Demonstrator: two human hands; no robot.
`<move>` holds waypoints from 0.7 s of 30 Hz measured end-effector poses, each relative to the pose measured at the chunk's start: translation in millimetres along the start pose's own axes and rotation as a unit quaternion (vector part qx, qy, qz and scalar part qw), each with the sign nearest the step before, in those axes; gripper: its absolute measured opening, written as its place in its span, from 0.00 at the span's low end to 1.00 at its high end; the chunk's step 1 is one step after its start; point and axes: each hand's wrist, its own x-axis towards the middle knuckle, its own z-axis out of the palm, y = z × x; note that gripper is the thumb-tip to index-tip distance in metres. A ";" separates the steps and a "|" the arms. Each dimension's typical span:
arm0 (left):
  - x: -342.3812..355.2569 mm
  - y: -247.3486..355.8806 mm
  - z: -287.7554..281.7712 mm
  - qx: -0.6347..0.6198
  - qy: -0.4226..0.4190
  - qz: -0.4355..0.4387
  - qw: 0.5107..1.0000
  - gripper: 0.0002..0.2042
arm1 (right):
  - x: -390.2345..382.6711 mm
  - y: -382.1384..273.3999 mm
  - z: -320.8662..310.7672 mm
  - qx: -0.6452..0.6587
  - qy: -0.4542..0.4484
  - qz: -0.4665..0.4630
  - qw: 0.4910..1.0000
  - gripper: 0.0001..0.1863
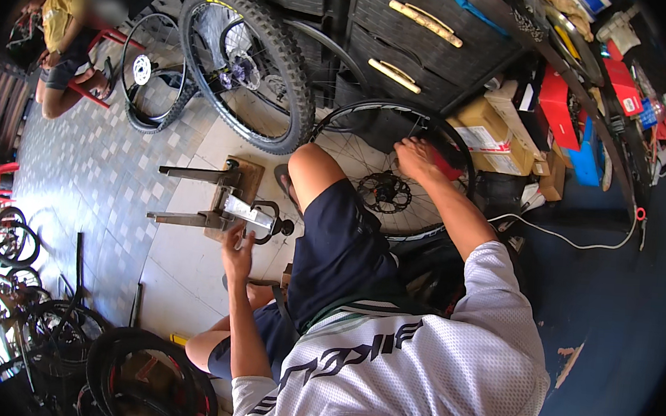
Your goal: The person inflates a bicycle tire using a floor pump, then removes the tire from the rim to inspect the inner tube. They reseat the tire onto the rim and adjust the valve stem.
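My left hand (237,254) is beside the near arm of a metal wheel truing stand (215,218). Its thumb and fingers are apart, and I see nothing held in them. The stand has two long arms, a silver plate and a black looped handle, and is mounted on a wooden block (249,176). Over on the right, my right hand (415,159) is over the spokes of a bicycle wheel (464,132) with a black disc rotor (384,192). Its fingers are curled; what they pinch, if anything, is too small to make out.
A knobby-tyred wheel (299,88) leans against dark drawers (431,51). Cardboard boxes (491,134) are stacked at right, with a white cable (573,244) below. Tyres (113,363) and bicycles (22,285) stand at lower left. Another person (65,30) sits at far left.
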 end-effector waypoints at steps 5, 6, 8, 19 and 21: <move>10.0 -25.8 14.1 0.290 -0.048 0.014 0.956 0.32 | 10.9 23.8 9.8 -0.117 0.025 -0.064 0.991 0.17; 12.2 -34.4 19.2 0.354 -0.052 0.029 0.933 0.32 | 11.0 26.5 12.0 -0.172 0.030 -0.098 0.980 0.17; 21.3 -44.4 35.4 0.426 -0.070 0.055 0.900 0.31 | 11.0 48.1 24.9 -0.198 0.012 -0.089 0.976 0.16; 56.5 -106.8 40.3 0.042 -0.006 0.039 0.998 0.16 | 32.7 51.3 2.4 -0.273 -0.168 -0.095 0.943 0.11; 54.0 -106.5 29.7 0.082 0.006 0.077 0.994 0.12 | 25.7 47.8 -6.5 -0.252 -0.167 -0.126 0.945 0.10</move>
